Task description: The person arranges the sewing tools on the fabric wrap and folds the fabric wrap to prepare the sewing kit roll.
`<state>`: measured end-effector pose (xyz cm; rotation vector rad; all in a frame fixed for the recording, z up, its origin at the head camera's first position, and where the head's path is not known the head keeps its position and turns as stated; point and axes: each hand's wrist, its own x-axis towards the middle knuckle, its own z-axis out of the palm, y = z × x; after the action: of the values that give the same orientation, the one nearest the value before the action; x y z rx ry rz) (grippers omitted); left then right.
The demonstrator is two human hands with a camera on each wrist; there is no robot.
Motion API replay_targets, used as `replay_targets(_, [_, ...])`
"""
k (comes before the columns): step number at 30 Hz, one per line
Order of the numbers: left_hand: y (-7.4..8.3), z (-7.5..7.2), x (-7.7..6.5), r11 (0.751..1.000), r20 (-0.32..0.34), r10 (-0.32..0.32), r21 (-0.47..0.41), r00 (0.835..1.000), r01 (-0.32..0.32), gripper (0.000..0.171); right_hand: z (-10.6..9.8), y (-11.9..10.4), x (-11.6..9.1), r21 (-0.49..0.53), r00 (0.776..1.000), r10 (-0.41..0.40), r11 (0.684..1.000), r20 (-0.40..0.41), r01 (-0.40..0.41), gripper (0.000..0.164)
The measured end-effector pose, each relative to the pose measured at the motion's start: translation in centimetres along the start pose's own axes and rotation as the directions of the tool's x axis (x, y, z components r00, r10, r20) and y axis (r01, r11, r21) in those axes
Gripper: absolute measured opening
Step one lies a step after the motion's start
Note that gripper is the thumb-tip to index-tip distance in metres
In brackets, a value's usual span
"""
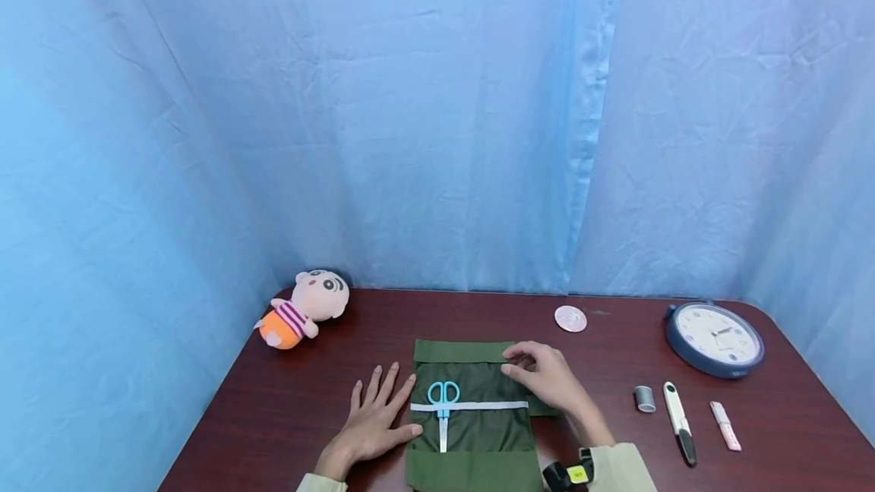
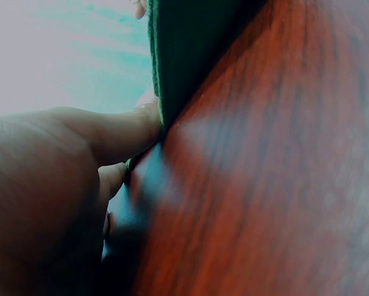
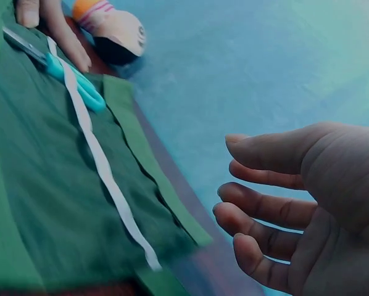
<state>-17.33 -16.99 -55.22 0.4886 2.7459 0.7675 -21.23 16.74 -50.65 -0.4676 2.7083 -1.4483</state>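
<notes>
A green fabric pouch (image 1: 478, 431) lies spread on the table, with a white elastic band (image 1: 488, 405) across its middle. Scissors (image 1: 443, 424) with light-blue handles are tucked under the band, blades toward the person. My left hand (image 1: 372, 424) rests on the table with fingers spread, its thumb at the pouch's left edge; the left wrist view shows that thumb on the green fabric (image 2: 187, 49). Above the pouch's upper right part hovers my right hand (image 1: 547, 378), fingers loosely bent. In the right wrist view nothing sits between the right fingers (image 3: 265, 209).
To the right lie a grey thread spool (image 1: 645, 398), a white-and-black seam ripper or cutter (image 1: 680, 424) and a small pink-and-white item (image 1: 725, 425). Farther back are a round disc (image 1: 570, 318) and a blue clock (image 1: 714, 339). A plush doll (image 1: 304, 310) lies back left; curtains (image 1: 437, 120) surround the table.
</notes>
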Motion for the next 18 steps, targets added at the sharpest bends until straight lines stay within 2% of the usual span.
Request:
replay_targets(6, [0.0,0.0,0.1,1.0,-0.001,-0.017,0.001,1.0,0.017,0.086,-2.0,0.9,-1.2,-0.021,0.993,0.079,0.996,-0.083,-0.081,0.021])
replay_targets(13, [-0.2,0.2,0.1,1.0,-0.005,-0.017,0.002,1.0,0.017,0.086,-4.2,1.9,-2.2,-0.059,0.979,0.158,0.984,-0.13,-0.167,0.025])
replay_targets(18, [0.1,0.1,0.0,1.0,0.001,-0.012,-0.001,1.0,0.012,0.085,-6.1,2.5,-3.3,-0.118,0.971,0.175,0.974,-0.162,-0.195,0.029])
